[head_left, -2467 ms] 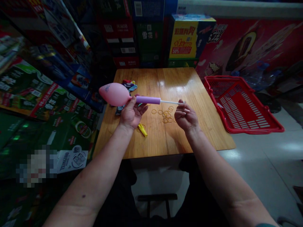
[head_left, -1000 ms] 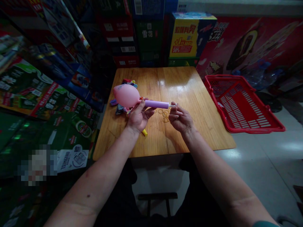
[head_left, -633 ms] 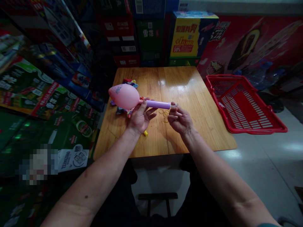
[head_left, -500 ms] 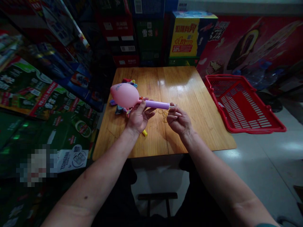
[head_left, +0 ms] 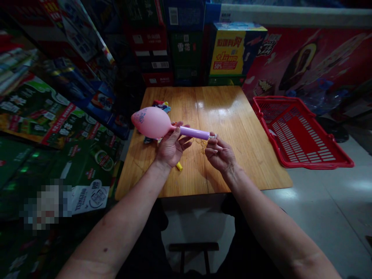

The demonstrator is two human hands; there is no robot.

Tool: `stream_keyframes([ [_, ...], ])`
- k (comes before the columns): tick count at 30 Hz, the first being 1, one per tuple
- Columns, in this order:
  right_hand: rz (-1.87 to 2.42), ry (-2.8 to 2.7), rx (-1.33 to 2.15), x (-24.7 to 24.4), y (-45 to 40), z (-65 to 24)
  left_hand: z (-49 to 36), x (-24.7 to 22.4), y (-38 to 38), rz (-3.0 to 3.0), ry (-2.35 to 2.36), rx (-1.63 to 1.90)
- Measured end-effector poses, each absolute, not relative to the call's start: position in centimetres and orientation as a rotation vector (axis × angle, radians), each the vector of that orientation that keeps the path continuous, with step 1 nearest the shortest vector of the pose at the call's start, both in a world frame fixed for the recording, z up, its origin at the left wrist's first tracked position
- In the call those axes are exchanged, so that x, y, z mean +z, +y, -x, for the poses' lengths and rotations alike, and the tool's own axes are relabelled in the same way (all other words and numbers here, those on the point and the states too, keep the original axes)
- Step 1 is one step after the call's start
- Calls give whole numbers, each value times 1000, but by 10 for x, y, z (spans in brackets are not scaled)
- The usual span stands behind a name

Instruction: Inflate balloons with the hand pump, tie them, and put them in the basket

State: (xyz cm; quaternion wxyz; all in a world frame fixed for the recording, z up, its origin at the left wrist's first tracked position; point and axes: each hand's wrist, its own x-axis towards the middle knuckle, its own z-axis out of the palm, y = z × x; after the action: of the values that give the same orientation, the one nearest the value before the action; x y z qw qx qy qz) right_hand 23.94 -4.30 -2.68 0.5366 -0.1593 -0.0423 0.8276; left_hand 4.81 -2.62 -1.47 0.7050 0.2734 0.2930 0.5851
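Observation:
A partly inflated pink balloon (head_left: 152,122) is on the left end of a purple hand pump (head_left: 194,133). My left hand (head_left: 171,147) pinches the balloon's neck at the pump's tip, its other fingers spread under the tube. At the pump's right end my right hand (head_left: 219,152) grips the white handle, which sits close to the tube. Behind and under the balloon lie several flat, colorful balloons (head_left: 161,105). A yellow balloon (head_left: 179,166) rests on the wooden table (head_left: 232,116) below my left hand, and thin yellow rings (head_left: 202,144) lie between my hands.
To the right of the table is a red basket (head_left: 308,133). Stacked boxes (head_left: 186,50) and a yellow box (head_left: 228,50) stand behind the table. Green beer cartons (head_left: 84,155) are piled on the left. A dark stool (head_left: 193,246) is below the table's front edge.
The view has shifted slightly, so the table appears lower. The balloon looks a little larger and its printed pattern has turned. Both hands keep their hold.

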Motion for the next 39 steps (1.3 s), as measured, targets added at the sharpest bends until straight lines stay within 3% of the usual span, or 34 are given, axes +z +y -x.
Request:
stream_keyframes([
  [33, 497, -299, 1886, -24, -42, -234, -41, -16, -16, -473, 598, 1236],
  [39, 516, -230, 1839, -12, -35, -259, -25, -15, -3, -448, 667, 1422],
])
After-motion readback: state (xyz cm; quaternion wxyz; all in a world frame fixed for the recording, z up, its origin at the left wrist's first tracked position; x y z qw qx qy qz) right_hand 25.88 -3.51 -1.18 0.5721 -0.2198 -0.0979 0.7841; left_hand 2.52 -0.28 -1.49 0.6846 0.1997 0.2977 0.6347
